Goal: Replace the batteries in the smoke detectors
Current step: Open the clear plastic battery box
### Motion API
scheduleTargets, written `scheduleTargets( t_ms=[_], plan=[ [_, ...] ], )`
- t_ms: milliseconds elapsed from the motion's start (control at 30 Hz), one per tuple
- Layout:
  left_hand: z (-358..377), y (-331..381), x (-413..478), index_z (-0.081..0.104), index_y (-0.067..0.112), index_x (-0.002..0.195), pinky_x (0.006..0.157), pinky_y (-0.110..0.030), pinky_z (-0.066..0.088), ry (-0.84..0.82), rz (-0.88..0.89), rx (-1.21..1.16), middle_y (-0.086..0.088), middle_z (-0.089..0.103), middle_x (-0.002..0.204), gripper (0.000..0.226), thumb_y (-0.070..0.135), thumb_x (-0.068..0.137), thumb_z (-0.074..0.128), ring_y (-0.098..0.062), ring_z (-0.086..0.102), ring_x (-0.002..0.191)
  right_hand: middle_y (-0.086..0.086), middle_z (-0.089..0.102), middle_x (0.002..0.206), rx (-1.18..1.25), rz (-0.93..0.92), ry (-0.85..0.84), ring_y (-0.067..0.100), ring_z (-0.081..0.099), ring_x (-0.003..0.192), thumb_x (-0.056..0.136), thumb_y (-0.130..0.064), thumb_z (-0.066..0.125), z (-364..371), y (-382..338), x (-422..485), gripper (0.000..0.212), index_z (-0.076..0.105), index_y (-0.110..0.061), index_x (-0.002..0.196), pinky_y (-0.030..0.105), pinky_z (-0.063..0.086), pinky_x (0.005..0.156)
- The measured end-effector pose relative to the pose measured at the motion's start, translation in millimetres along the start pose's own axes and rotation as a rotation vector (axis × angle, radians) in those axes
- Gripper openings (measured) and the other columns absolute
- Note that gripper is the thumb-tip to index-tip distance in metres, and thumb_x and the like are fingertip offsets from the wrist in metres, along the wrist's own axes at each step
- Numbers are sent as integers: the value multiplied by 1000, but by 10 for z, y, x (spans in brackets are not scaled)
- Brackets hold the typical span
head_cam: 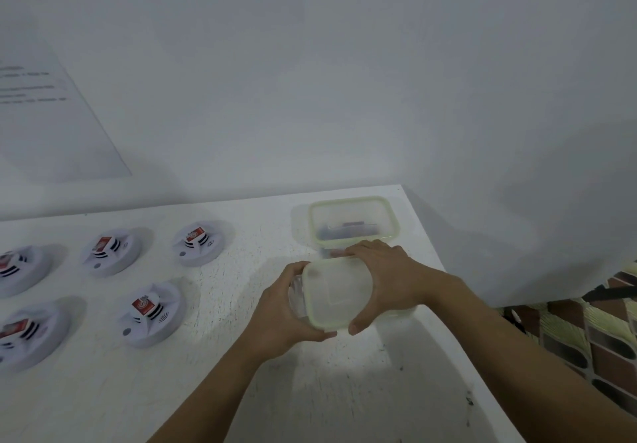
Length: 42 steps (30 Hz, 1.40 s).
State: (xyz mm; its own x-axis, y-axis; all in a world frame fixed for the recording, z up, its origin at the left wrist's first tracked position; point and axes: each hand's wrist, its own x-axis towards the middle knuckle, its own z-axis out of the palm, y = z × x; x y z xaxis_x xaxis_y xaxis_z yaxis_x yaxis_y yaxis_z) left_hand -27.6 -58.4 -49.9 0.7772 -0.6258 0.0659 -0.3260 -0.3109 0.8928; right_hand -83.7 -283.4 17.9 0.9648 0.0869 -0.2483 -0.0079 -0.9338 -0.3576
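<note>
Several white round smoke detectors lie on the white table (pixel 241 391), each with a red-labelled battery on top; the nearest detector (pixel 150 313) is left of my hands. My left hand (pixel 286 311) and my right hand (pixel 389 277) both grip a clear plastic container with a pale green-rimmed lid (pixel 337 294), left hand on its left side, right hand over its far and right edges. Its contents are hidden. Behind it stands a second lidded container (pixel 353 222) with dark, blurred items inside.
Other detectors (pixel 200 241) (pixel 110 251) sit in two rows to the left. The table's right edge runs diagonally past my right forearm, with patterned floor (pixel 593 332) beyond. A white wall rises behind, with a printed sheet (pixel 44 115) on it.
</note>
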Motion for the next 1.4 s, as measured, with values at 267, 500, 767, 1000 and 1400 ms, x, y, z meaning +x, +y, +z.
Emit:
scheduleTargets(
  t_ms=[267,500,767,1000,1400],
  plan=[
    [-176,67,-91,40,44,140,86,-35,60,-86,-124,25,25,54,127,108,30,51,98,-3,56,116,-29,49,99,248,127,-41,3,50,98,60,-68,84,-42,-49,-5,55,52,-49,101,14,35,72],
    [-328,263,-266,63,22,112,81,-39,62,18,-517,-121,-3,76,96,18,32,97,64,-19,75,84,-12,55,73,371,351,121,8,57,69,69,-79,67,219,-123,-69,57,50,-25,73,19,38,60],
    [-113,334,-279,63,11,112,68,-30,56,-51,-619,-301,-9,77,100,38,42,91,70,-22,74,80,6,73,97,914,441,158,19,72,86,77,-54,78,453,-107,-238,51,65,-8,95,34,60,77],
    [-107,303,-203,64,1,120,83,-41,54,-80,-665,-561,-23,68,121,36,21,92,73,-44,68,107,0,78,94,1129,436,142,19,75,85,83,-35,80,495,-130,-217,38,70,-6,104,34,61,71],
    [-16,299,-257,68,9,108,81,-39,62,51,-544,-634,-4,78,103,19,13,90,74,-21,75,93,-2,78,101,1252,423,104,22,74,95,85,-28,79,495,-107,-180,30,72,-13,109,37,60,79]
  ],
)
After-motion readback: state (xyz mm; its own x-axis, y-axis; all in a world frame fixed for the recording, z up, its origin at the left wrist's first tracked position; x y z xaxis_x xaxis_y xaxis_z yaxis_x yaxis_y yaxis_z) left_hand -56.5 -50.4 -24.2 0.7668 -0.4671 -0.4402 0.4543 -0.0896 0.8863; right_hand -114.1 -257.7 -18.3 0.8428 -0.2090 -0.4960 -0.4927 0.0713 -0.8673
